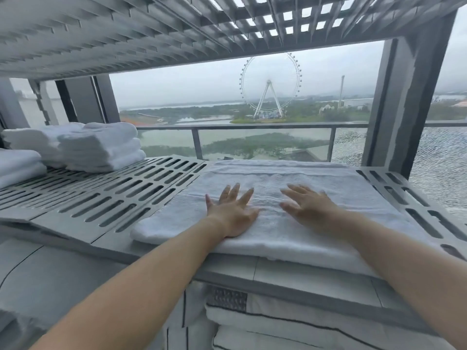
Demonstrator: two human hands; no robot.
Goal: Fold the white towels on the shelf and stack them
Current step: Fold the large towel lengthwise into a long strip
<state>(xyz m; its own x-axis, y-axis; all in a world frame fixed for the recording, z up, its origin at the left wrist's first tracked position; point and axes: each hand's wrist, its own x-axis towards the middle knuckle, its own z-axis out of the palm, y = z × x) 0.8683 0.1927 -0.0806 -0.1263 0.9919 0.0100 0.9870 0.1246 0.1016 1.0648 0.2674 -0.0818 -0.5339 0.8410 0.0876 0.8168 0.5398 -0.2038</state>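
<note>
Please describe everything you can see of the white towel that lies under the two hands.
The white terry-cloth towel lies flat on the right part of the grey slotted metal shelf, folded into a wide rectangle; its rounded left edge shows layers. Faint woven bands run across it. Its near edge reaches slightly over the shelf front. The left hand and the right hand press on it side by side, palms down, fingers straight and spread.

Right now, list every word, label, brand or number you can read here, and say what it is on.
None: no text can be read.
The spread towel, the folded towels, the shelf and the bedding below bear no print; the Ferris wheel outside is too hazy to show any.
</note>
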